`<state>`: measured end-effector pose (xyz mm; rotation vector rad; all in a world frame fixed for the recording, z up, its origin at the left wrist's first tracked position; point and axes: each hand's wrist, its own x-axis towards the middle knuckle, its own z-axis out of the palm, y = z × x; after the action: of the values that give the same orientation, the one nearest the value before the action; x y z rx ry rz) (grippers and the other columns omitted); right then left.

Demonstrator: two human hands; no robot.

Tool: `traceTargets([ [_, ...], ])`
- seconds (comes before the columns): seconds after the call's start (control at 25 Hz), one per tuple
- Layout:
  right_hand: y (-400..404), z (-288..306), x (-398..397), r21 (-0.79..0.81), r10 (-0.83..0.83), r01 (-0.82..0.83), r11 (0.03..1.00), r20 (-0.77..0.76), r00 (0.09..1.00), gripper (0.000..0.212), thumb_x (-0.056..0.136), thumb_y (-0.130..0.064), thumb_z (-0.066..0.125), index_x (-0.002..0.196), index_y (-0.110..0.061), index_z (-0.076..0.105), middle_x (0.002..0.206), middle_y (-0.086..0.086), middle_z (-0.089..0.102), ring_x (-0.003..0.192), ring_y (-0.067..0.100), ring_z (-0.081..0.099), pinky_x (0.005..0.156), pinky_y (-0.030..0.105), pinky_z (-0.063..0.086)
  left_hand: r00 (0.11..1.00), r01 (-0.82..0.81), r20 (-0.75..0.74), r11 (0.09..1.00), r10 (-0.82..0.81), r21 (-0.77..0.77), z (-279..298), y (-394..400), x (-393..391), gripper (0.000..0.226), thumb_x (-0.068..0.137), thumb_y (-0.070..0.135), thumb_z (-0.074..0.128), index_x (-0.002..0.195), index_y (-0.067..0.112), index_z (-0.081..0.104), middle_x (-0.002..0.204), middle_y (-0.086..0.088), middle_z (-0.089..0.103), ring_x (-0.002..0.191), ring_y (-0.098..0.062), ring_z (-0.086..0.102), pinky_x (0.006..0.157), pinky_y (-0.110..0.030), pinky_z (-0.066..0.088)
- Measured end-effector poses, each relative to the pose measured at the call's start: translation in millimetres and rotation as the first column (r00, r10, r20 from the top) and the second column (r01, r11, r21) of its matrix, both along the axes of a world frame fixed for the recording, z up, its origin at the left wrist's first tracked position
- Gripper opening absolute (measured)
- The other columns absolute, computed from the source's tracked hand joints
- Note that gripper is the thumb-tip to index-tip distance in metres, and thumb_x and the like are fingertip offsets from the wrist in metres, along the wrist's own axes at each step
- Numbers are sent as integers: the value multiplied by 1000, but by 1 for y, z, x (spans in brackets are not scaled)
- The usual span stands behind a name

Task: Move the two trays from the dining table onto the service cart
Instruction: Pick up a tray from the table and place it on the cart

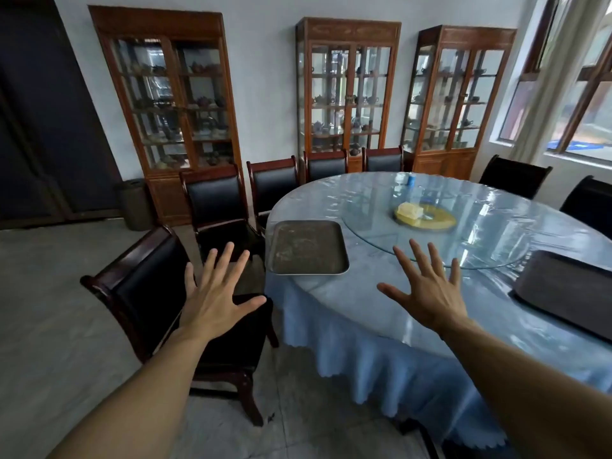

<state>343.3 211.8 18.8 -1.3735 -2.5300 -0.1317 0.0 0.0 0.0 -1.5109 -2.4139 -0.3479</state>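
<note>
Now both hands empty, fingers spread: left hand (217, 294) above chair (155, 293), right hand (427, 288) over dining table (381, 313). Near tray (308, 248) at 12 o'clock, overhanging table edge; second tray (566, 286) at 3 o'clock. Trays look stiff, light, maybe slippery on plastic cover; best grip opposite short rims.

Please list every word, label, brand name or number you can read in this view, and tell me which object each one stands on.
None can be read.
The small blue-capped container at the far side of the round blue-clothed dining table is too blurred to show any label.
The two dark rectangular trays carry no visible print.
The glass-fronted wooden display cabinets show teapots, no signs.
</note>
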Motion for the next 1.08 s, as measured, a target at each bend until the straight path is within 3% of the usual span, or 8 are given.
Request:
traceTargets([
  [0.12, 1, -1, -10, 33, -12, 11, 999, 42, 999, 94, 72, -91, 3, 152, -43, -9, 159, -8, -22, 147, 23, -24, 114, 61, -16, 999, -14, -34, 999, 13, -29, -3, 7, -9, 97, 75, 93, 10, 153, 42, -13, 164, 6, -20, 151, -20, -17, 118, -60, -5],
  [0.48, 68, -19, -43, -15, -13, 13, 1000, 23, 1000, 95, 73, -91, 5, 154, -41, -4, 164, -5, -13, 148, 23, -20, 115, 61, -12, 998, -21, 65, 999, 23, -30, -23, 74, -39, 95, 76, 93, 12, 154, 44, -11, 165, 8, -20, 151, -20, -17, 117, -63, -7],
  [0.68, 146, -30, -69, -66, 14, -13, 998, 13, 1000, 93, 76, -88, 10, 155, -40, -1, 165, -4, -10, 149, 23, -18, 116, 62, -7, 995, -62, 80, 996, 67, -66, -28, 146, -60, 92, 75, 94, 11, 149, 48, -19, 162, 10, -26, 150, -18, -21, 116, -62, -10],
  [1.08, 301, -38, -102, -185, 27, -32, 982, -31, 999, 92, 76, -89, 9, 154, -42, 4, 165, -5, -5, 150, 21, -14, 116, 61, -8, 980, -131, 133, 986, 145, -107, -30, 296, -82, 95, 75, 92, 15, 153, 45, -12, 163, 10, -24, 150, -16, -20, 117, -58, -10],
])
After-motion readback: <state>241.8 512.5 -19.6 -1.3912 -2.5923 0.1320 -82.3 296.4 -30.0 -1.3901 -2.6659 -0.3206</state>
